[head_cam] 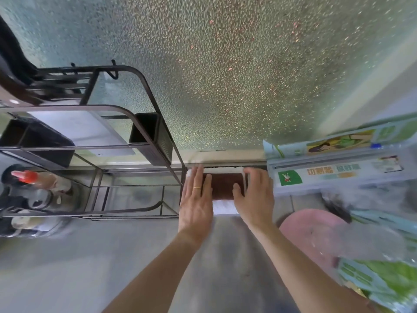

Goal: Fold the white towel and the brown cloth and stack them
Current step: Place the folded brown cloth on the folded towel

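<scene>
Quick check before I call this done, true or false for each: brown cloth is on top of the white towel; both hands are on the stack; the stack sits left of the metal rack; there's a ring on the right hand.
1. The brown cloth lies on the white towel: true.
2. The left hand and right hand rest flat on the stack: true.
3. The stack sits left of the metal rack: false, it sits right of it.
4. The ring is on the right hand: false, on the left.

My head-worn wide-angle camera is looking forward and down along my forearms, viewing close over the grey counter (79, 256) toward the pebbled glass wall (225, 64).
</scene>
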{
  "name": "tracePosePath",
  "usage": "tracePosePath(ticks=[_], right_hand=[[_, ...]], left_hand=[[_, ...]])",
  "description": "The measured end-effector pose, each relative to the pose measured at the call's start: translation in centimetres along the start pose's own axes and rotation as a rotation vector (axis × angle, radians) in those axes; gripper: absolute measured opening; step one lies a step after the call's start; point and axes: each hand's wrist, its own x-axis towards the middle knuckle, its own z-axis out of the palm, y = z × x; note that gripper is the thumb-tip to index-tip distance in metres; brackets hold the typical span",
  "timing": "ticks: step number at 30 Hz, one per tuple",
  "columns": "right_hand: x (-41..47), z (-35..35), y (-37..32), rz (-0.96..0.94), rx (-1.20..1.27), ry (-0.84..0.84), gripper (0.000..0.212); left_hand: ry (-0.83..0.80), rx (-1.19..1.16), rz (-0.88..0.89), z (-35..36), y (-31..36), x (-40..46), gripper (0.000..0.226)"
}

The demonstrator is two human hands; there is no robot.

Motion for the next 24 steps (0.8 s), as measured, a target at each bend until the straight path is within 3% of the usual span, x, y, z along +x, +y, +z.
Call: tracePosePath(ticks=[1,4,8,24], right_hand=[[0.0,0.5,0.1,-0.114,-0.044,0.007,0.04],[0.2,2.5,1.1,-0.301,-0.178,-0.195,0.05],[0.5,4.7,3.5,-0.28,-0.232,-0.313,0.055],[1.1,8.1,5.3,-0.273,-0.3,-0.33,0.055]], left_hand=[[-0.022,0.026,0.024,0.4,0.0,0.2,0.047],[-0.14,0.034,-0.039,1.6,0.0,0.9,0.051],[-0.217,0.055,-0.064,3.4,-0.8,1.2,0.053],[-0.281,0.101,-0.081,5.0,-1.1,1.7,0.059]])
